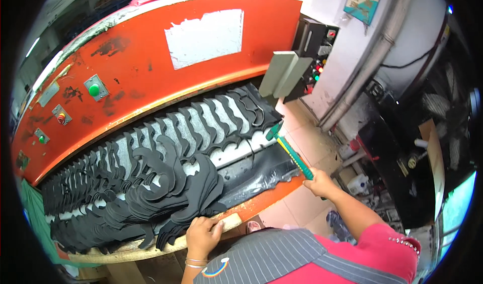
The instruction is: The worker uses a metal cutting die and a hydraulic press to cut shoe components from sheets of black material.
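My right hand (pixel 322 184) is closed round the handle of a hammer (pixel 294 156) with a green and yellow grip. The green hammer head hangs over the right end of the press bed, close to a curved metal cutting die (pixel 250 108) on black sheet. My left hand (pixel 203 233) rests on the wooden front edge (pixel 229 222), its fingers bent beside black foam pieces. A loose heap of these curved black pieces (pixel 166 176) lies along the bed. Behind it, a cut black sheet (pixel 188 130) shows a row of wavy strips with grey gaps.
A long orange press beam (pixel 136 58) with a green button (pixel 94 89) spans the back. A grey-green block (pixel 278 74) and a control box with lit buttons (pixel 318 70) stand at the right end. Pink floor tiles (pixel 307 206) lie beyond, with a pipe (pixel 367 58) on the wall.
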Demonstrator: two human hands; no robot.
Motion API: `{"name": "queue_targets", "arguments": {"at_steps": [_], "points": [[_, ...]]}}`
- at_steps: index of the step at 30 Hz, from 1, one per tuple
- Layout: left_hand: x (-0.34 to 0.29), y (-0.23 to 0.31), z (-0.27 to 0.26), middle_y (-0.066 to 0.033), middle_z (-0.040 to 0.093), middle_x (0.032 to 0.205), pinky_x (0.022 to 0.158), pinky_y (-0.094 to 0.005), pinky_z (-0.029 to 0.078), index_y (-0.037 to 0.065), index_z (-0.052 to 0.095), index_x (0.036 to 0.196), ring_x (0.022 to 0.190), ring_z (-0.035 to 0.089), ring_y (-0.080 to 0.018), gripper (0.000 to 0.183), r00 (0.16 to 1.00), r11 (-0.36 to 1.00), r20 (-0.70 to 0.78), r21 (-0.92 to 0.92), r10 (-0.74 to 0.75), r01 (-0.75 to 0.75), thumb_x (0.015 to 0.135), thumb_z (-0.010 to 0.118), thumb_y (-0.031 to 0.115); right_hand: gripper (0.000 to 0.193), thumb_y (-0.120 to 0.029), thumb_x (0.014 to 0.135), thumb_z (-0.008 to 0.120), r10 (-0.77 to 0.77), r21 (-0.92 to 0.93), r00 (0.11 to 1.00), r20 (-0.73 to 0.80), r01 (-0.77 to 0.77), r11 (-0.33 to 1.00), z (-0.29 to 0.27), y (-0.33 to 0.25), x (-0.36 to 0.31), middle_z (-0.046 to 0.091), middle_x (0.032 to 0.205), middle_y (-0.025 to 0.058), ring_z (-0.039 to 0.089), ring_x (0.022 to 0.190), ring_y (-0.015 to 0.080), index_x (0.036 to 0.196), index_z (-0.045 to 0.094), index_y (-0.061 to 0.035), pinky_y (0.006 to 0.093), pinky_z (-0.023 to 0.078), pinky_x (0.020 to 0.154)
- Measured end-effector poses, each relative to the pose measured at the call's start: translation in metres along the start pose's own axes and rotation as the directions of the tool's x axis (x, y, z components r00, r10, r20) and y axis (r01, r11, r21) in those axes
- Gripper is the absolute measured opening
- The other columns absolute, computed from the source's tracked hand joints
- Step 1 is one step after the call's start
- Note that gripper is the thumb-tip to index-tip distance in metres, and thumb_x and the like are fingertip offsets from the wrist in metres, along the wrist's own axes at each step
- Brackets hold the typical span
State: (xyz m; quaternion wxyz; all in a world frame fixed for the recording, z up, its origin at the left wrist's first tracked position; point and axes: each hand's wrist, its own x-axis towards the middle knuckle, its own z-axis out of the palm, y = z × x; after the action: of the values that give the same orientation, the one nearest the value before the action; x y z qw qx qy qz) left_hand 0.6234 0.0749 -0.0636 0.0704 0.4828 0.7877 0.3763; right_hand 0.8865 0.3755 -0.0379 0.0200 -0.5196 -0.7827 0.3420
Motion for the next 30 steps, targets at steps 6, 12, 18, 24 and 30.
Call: {"name": "queue_targets", "arguments": {"at_steps": [6, 12, 18, 24, 30], "points": [[-0.003, 0.008, 0.001, -0.0063, 0.058, 0.065, 0.060, -0.0378, 0.048, 0.010, 0.072, 0.072, 0.067, 0.057, -0.0273, 0.012, 0.995, 0.993, -0.017, 0.055, -0.101, 0.102, 0.072, 0.075, 0.021, 0.017, 0.000, 0.086, 0.061, -0.324, 0.572, 0.787, -0.525, 0.608, 0.551, -0.089, -0.129, -0.007, 0.050, 0.064, -0.0013, 0.047, 0.046, 0.0062, 0.098, 0.050, -0.0062, 0.0232, 0.040, 0.042], [-0.001, -0.004, 0.000, -0.0058, 0.058, 0.067, 0.060, -0.0375, 0.047, 0.010, 0.071, 0.072, 0.068, 0.057, -0.0265, 0.013, 0.998, 0.998, 0.001, 0.020, -0.067, 0.067, 0.073, 0.075, 0.023, 0.013, -0.003, 0.089, 0.055, -0.417, 0.336, 0.514, -0.750, 0.839, 0.428, -0.050, -0.097, 0.029, 0.052, 0.063, 0.0063, 0.052, 0.050, 0.0163, 0.099, 0.046, -0.0041, 0.0309, 0.045, 0.049], [0.004, -0.015, -0.004, -0.0089, 0.061, 0.073, 0.065, -0.0378, 0.047, 0.007, 0.072, 0.078, 0.074, 0.058, -0.0275, 0.020, 0.988, 0.995, 0.147, -0.070, -0.054, 0.065, 0.075, 0.076, 0.026, 0.035, -0.011, 0.078, 0.064, -0.147, 0.203, 0.959, -0.244, 0.199, 0.959, 0.025, -0.038, 0.051, 0.060, 0.076, 0.0077, 0.058, 0.071, 0.0178, 0.111, 0.059, -0.0020, 0.0328, 0.047, 0.066], [0.001, -0.032, -0.006, -0.0072, 0.061, 0.079, 0.072, -0.0374, 0.049, 0.009, 0.072, 0.091, 0.084, 0.059, -0.0265, 0.030, 0.965, 0.979, 0.254, -0.165, -0.070, 0.115, 0.083, 0.068, 0.037, 0.019, -0.005, 0.080, 0.063, -0.388, 0.550, 0.883, -0.263, 0.468, 0.692, -0.028, -0.197, 0.090, 0.049, 0.059, -0.0011, 0.048, 0.041, 0.0084, 0.095, 0.051, -0.0065, 0.0260, 0.038, 0.037], [-0.018, -0.028, -0.003, -0.0059, 0.061, 0.083, 0.074, -0.0368, 0.050, 0.010, 0.070, 0.097, 0.085, 0.059, -0.0251, 0.029, 0.982, 0.984, 0.167, -0.138, -0.085, 0.109, 0.085, 0.066, 0.036, 0.018, -0.012, 0.086, 0.063, -0.629, 0.768, 0.777, -0.022, 0.416, 0.486, -0.097, -0.393, 0.127, 0.052, 0.066, -0.0017, 0.044, 0.043, 0.0050, 0.100, 0.055, -0.0059, 0.0194, 0.038, 0.037]]}}
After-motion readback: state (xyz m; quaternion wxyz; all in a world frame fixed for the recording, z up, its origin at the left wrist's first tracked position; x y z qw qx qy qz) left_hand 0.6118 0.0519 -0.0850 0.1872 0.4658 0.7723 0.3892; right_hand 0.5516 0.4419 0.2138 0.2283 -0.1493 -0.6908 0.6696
